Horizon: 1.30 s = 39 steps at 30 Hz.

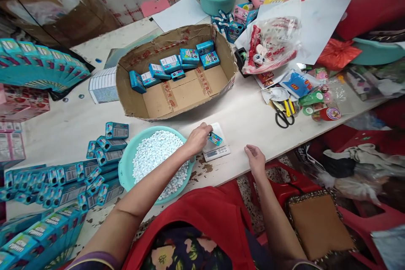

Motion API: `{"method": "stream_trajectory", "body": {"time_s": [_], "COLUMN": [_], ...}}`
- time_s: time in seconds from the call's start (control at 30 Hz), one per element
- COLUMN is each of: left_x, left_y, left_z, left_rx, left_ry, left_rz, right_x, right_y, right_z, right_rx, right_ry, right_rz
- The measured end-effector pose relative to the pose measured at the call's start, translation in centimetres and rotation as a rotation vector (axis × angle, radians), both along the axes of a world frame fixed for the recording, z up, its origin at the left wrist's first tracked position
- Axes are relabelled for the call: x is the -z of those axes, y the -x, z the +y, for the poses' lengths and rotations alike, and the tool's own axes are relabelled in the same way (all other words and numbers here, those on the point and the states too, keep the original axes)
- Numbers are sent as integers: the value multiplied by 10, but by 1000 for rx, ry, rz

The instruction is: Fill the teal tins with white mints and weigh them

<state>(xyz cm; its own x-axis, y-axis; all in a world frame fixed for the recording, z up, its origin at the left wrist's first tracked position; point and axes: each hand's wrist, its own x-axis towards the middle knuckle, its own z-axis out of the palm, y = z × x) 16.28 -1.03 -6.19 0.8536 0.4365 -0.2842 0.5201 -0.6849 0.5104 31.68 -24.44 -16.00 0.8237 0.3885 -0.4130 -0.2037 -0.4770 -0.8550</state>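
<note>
My left hand (198, 138) is closed on one end of a small blue candy box (215, 139). The box is over the pan of a white digital scale (218, 152); I cannot tell whether it rests there. Under my left forearm stands a turquoise basin (125, 173) full of small white candies (156, 152). To the right of the scale, my right hand (255, 160) hovers by the table edge, its fingers loosely bent and nothing visible in them.
Behind the scale stands an open cardboard box (190, 97) with several blue boxes inside. More blue boxes (66, 173) lie in rows at the left. Black scissors (284, 119) lie at the right, near a plastic bag (275, 42). A basin of orange toys (211, 4) stands at the back.
</note>
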Motion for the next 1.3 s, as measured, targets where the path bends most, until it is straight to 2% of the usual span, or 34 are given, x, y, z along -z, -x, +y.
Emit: {"method": "stream_trajectory", "body": {"time_s": [0.1, 0.17, 0.23, 0.33, 0.4, 0.43, 0.53, 0.63, 0.77, 0.93, 1.0, 1.1, 1.13, 1.2, 1.3], "left_x": [1, -3, -12, -21, -16, -10, 14, 32, 34, 21, 16, 12, 11, 8, -5], "left_y": [-2, 3, 19, 69, 111, 131, 179, 200, 206, 201, 194, 180, 174, 162, 140], "left_z": [4, 9, 15, 21, 20, 18, 8, -1, -7, -15, -18, -22, -23, -26, -29], "left_rx": [-71, -184, -330, -623, -801, -843, -808, -743, -779, -836, -863, -907, -937, -1026, -1174], "left_ry": [47, 100, 164, 221, 179, 149, 50, -63, -70, -18, 37, 126, 190, 421, 918], "left_rz": [-79, -158, -235, -338, -424, -451, -364, -204, -225, -338, -374, -411, -437, -540, -789], "right_x": [-1, -2, -4, -7, -8, -9, -12, -16, -27, -36, -33, -31, -34, -52, -100], "right_y": [0, -1, -2, -4, -4, -4, -2, 2, 12, 35, 44, 52, 54, 57, 68], "right_z": [2, 3, 3, 3, 5, 6, 15, 27, 43, 69, 82, 100, 105, 114, 124], "right_rx": [-9, -16, -23, -34, -46, -53, -91, -155, -268, -587, -590, -492, -472, -482, -628], "right_ry": [5, 12, 19, 33, 42, 45, 50, 46, 5, -69, -56, -45, -54, -100, -202], "right_rz": [-7, -20, -34, -50, -57, -61, -68, -79, -101, -294, -360, -368, -374, -432, -601]}}
